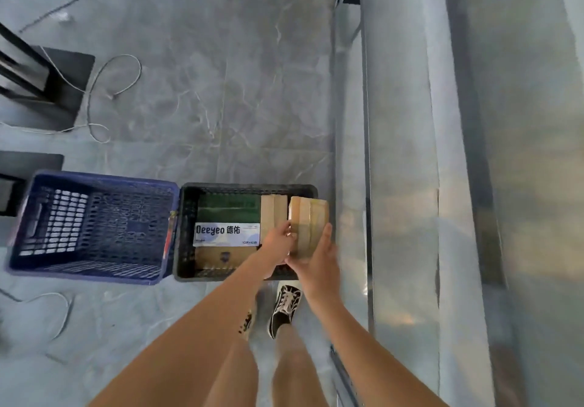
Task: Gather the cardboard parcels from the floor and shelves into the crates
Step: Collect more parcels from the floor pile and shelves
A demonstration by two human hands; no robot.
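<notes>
Legs and a dark laced shoe are seen at the bottom centre of the frame, with both bare forearms reaching up from there. A taped cardboard parcel is held between the two hands just right of centre: the right hand is wrapped under its near end, and the left hand is pressed to its left side with fingers curled against it. The parcel is poised over the right edge of the black crate, in which a printed box and another plain parcel are already laid. Placement appears to be the step in hand; lowering into the remaining gap on the right is called for next. Left of it, the blue crate stands without parcels. Fingertips are partly hidden, and the shelving along the right is blurred.
</notes>
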